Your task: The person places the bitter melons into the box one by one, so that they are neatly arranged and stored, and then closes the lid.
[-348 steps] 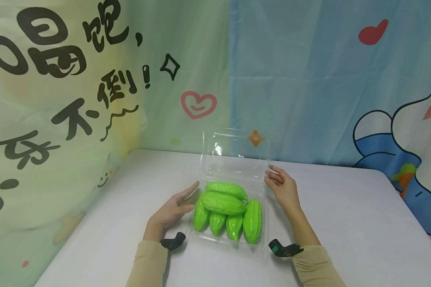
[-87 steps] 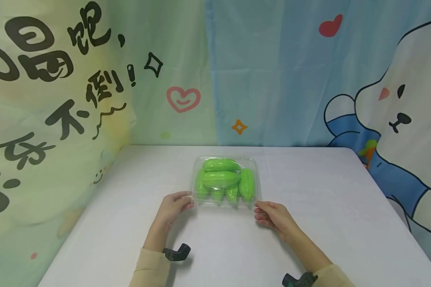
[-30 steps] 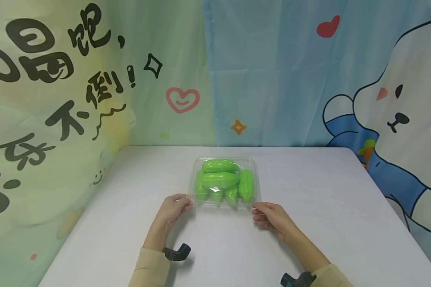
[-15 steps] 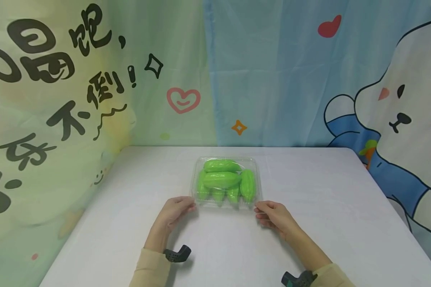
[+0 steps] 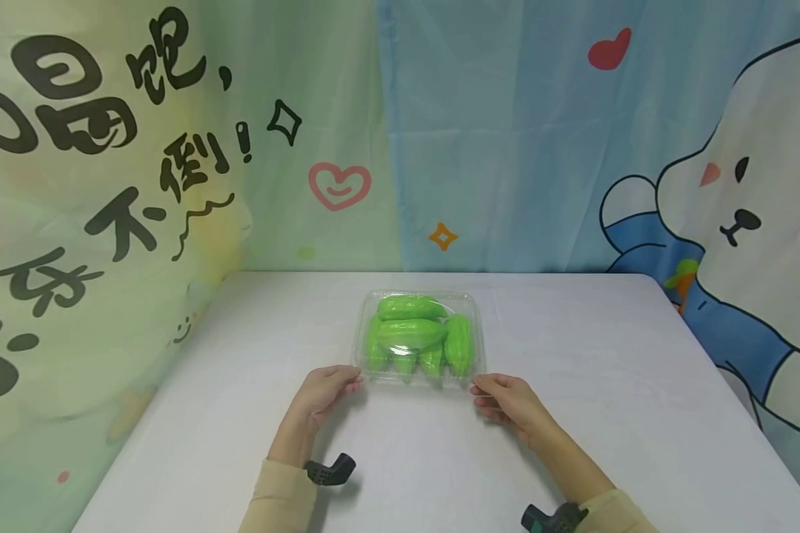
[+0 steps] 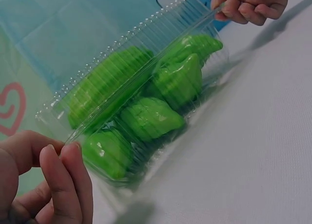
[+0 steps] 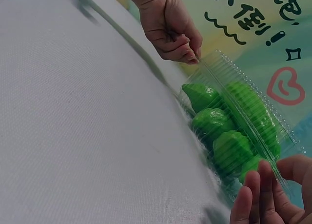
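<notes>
Little has been shifted since a moment ago: the lidded plastic box [image 5: 418, 337] of green gourds [image 5: 410, 333] is still held down on the table [image 5: 607, 414]. Its near corners are pinched, seemingly at the rim, by the left hand [image 5: 320, 396] and right hand [image 5: 510, 403].

The clear box [image 5: 418, 337] now sits closed at frame centre; both hands [image 5: 323, 392] pinch its near corners instead of flanking it.

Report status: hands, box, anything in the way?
Left hand pinches the box at its near left corner, right hand at its near right. Lid down over green gourds. Table around it bare.
</notes>
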{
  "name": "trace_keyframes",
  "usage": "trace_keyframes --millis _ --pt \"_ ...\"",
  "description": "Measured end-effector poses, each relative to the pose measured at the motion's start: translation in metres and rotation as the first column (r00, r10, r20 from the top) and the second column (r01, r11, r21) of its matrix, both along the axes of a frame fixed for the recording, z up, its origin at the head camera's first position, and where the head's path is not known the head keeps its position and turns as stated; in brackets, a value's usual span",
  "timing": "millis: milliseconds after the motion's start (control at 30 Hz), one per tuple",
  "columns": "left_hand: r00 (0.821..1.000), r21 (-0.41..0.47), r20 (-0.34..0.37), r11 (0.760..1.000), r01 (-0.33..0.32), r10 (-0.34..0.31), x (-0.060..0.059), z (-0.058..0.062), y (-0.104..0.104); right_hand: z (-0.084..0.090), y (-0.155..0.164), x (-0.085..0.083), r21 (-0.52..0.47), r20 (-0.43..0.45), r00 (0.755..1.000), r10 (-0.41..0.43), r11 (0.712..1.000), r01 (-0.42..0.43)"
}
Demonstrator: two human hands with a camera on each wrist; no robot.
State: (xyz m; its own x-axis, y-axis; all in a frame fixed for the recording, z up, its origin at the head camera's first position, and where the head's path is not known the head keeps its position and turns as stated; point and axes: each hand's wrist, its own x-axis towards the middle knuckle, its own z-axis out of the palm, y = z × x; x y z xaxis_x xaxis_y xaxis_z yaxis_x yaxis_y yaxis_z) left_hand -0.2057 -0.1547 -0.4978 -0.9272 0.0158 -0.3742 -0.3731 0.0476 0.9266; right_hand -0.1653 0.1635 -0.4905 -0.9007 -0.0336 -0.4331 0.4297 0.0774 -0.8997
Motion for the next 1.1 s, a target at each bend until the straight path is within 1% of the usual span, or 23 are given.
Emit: trace_keyframes --millis 200,467,600,700,900,967,1100 --pt "1.0 -0.019 0.004 1.0 0.001 -0.001 0.0 0.0 -0.001 0.001 -0.002 0.0 -0.006 0.0 1.0 0.005 1.0 -0.005" --pt "1.0 -0.009 0.003 1.0 0.004 -0.004 0.002 0.001 -0.001 0.002 0.0 -0.001 -0.007 -0.001 1.0 0.023 1.0 -0.023" --pt "1.0 -0.018 -0.003 1.0 0.01 -0.01 0.003 0.001 -0.001 0.001 0.0 -0.001 -0.006 -0.001 1.0 0.026 1.0 -0.026" --pt "1.0 -0.02 -0.018 1.0 0.016 -0.016 0.004 0.0 -0.001 0.0 0.001 -0.001 -0.008 -0.002 1.0 0.023 1.0 -0.023" --pt "0.997 -0.001 -0.073 0.999 0.035 -0.035 0.006 -0.002 -0.001 -0.001 0.003 0.0 0.002 -0.015 1.0 0.017 1.0 -0.017" --pt "0.996 -0.022 -0.087 0.999 0.033 -0.035 0.007 -0.001 -0.001 -0.001 0.005 0.0 0.024 -0.027 1.0 0.011 1.0 -0.011" --pt "0.991 -0.137 -0.13 0.991 0.005 -0.023 0.008 0.002 -0.001 -0.001 0.01 0.0 0.102 -0.085 0.996 0.016 0.995 -0.007"
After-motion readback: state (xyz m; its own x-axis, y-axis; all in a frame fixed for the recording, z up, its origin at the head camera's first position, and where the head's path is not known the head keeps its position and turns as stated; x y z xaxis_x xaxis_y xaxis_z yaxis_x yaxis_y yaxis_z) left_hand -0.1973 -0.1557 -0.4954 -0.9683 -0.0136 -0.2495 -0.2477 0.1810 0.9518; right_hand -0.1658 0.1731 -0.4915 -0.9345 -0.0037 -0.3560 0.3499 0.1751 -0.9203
